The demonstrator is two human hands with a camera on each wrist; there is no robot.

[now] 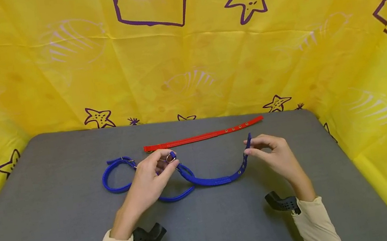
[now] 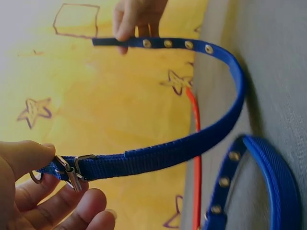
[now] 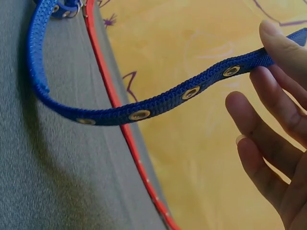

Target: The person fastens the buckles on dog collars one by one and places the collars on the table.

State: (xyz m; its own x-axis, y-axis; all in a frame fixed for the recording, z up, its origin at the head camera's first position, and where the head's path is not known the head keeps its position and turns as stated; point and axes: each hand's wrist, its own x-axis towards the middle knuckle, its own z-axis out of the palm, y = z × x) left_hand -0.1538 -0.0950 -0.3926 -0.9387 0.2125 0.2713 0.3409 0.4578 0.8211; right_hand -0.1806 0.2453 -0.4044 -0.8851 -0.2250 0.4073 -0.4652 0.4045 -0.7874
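Note:
A blue collar [image 1: 213, 181] with metal eyelets sags in a curve between the two hands. My left hand [image 1: 150, 181] pinches its buckle end between thumb and fingers; the metal buckle [image 2: 72, 172] and a ring show there in the left wrist view. At the other end, my right hand [image 1: 276, 155] pinches the tip past the eyelets [image 3: 191, 92], its lower fingers spread apart. Under and beside the left hand, more blue collar lies on the table: a loop [image 1: 105, 182] at the left and a curved strap [image 1: 177, 198] nearer me. The left hand hides the part between them.
A red collar [image 1: 196, 138] with eyelets lies stretched out behind the hands on the grey table [image 1: 61, 228]. Yellow cloth [image 1: 182, 54] with starfish drawings hangs at the back and both sides. Each wrist wears a black camera mount [image 1: 147, 236].

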